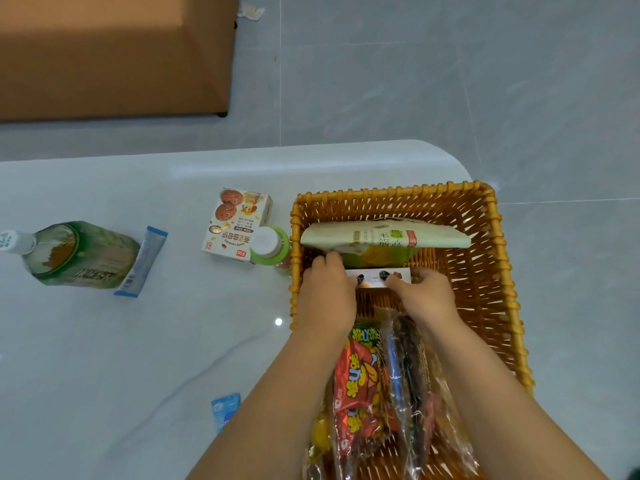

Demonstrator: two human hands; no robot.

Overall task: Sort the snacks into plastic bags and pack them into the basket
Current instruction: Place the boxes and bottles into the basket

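Basket (491, 271), woven, amber: stands at the table's right corner. Contents, far end: pale green snack pouch (381, 237) lying crosswise; just in front of it, small white carton (379, 277), held at both ends. Contents, near end: clear plastic bags (398, 393) of snacks, a red packet (356, 386) uppermost on the left.

Left hand (327, 292): fingers curled over the carton's left end, fingertips touching the pouch. Right hand (424, 294): thumb and fingers pinching the carton's right end.

Step in hand, by judgement: seating the carton in the basket, against the pouch. The packing step is part done.

Table (138, 341), white, glossy, items outstanding: cookie box (235, 225) and green-capped bottle (270, 245) just left of the basket; large green bottle (79, 254) lying on its side with a blue stick sachet (142, 261) against it, far left; small blue packet (225, 410) near the left forearm.

Next move calls for: letting go of the carton once it sits level, then reaching left for the cookie box or bottle. Whether these need bagging first cannot be told.
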